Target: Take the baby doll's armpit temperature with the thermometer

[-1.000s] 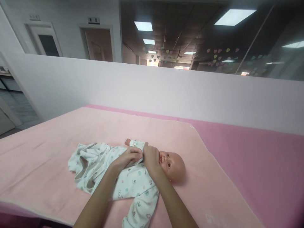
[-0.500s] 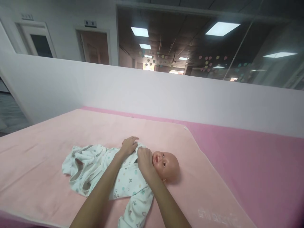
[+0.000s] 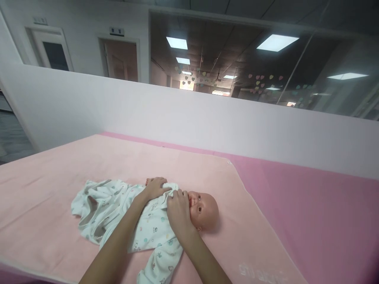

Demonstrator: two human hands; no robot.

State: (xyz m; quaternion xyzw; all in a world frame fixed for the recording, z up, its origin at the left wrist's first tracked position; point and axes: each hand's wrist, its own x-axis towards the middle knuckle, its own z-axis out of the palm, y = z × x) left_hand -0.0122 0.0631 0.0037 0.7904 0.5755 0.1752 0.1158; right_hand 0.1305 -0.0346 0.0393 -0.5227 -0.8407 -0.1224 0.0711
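Note:
A baby doll (image 3: 207,211) lies on its back, head to the right, in a white patterned baby garment (image 3: 149,227). The near sleeve (image 3: 161,262) is stretched toward me, and the lower part of the garment spreads loosely to the left. My left hand (image 3: 155,187) is closed around the doll's far arm, whose small hand (image 3: 147,181) pokes out beyond it. At the collar, close to the doll's chin, my right hand (image 3: 179,209) is closed on the garment's cloth. Its fingertips are partly hidden, and it covers part of the doll's mouth.
Under the doll lies a peach mat (image 3: 74,157) on a pink padded surface (image 3: 296,189). A white low wall (image 3: 192,118) runs behind it, with a window (image 3: 251,59) and doors (image 3: 121,59) beyond.
My left hand has shifted slightly left and down, and the doll's small hand now shows beside it. My right hand still grips at the collar. The view has tilted slightly.

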